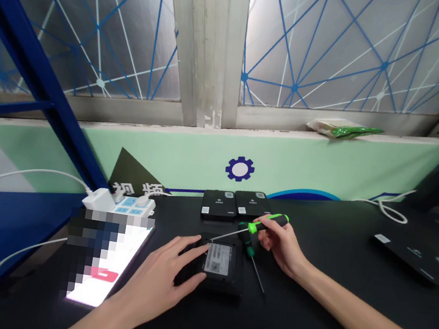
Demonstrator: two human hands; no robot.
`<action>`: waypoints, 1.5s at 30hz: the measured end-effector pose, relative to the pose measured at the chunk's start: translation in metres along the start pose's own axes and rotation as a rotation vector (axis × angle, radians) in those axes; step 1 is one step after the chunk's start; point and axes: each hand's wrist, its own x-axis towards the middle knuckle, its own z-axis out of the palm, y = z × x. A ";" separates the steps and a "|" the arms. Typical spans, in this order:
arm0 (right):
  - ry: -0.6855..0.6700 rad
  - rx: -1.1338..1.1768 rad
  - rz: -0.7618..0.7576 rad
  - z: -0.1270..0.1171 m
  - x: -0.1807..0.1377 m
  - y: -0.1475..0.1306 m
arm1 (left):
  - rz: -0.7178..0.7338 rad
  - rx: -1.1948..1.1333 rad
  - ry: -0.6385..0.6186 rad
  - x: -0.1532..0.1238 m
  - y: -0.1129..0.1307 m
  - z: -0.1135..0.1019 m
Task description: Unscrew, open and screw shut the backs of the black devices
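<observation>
A black box-shaped device (232,282) with a silver printed label lies on the dark table in front of me. Across its left side rests my left hand (171,267), fingers spread and fingertips touching the top. My right hand (280,242) is closed around the green-and-black handle of a screwdriver (268,224). The shaft slants down to the left, and its tip is at the device's far left corner. Just right of the device lies a second screwdriver (250,250) with a dark green handle, partly behind my right hand.
Two black boxes (218,212) stand behind the device, by the wall. A lit tablet screen (122,260) and a white power strip (136,207) with plugs and cables are on the left. Farther right are a flat black box (407,258) and a white cable (391,212).
</observation>
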 end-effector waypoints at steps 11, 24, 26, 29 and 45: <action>-0.038 -0.026 0.032 -0.001 0.001 0.004 | 0.005 0.000 0.014 0.001 0.000 0.000; -0.032 -0.108 0.042 0.002 0.001 0.002 | -0.001 0.002 0.002 0.001 0.000 -0.001; -0.029 -0.111 0.045 0.002 0.001 0.002 | 0.001 -0.001 0.010 0.001 0.000 0.000; -0.032 -0.120 0.046 0.003 0.001 0.002 | -0.012 0.004 0.004 0.001 -0.001 0.001; 0.011 -0.053 0.049 0.002 0.001 0.001 | -0.011 0.038 -0.026 0.001 -0.008 0.006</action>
